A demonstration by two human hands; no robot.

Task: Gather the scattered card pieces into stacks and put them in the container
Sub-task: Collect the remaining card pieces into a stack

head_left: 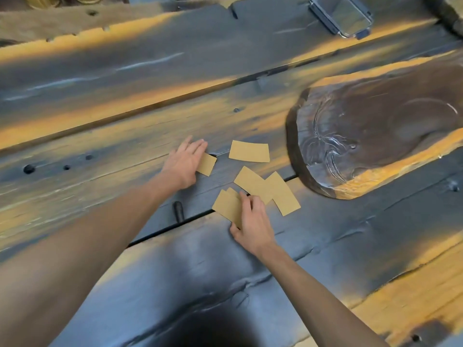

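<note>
Nearby, left hand [185, 162] flat-fingered on one tan curved card piece [207, 164], right hand [251, 222] pinching a small card stack [226, 205], clear plastic container [341, 15] well apart beyond a dark carved wooden hollow [370, 126].

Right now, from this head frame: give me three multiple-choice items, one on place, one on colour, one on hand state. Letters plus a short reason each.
1. Where is the clear container?
A. far right of the table, beyond the cards
B. under the left hand
C. beside the right wrist

2. What colour are the card pieces?
A. white
B. tan brown
C. blue

3. What is the right hand doing?
A. resting flat on bare wood
B. gripping the near pair of card pieces
C. lifting the container

Answers:
1 A: it sits at the table's far right edge, well away from both hands.
2 B: every piece, such as the lone far card, is plain tan.
3 B: its fingers and thumb curl round the overlapped pieces, while the left hand lies on another card.
</note>
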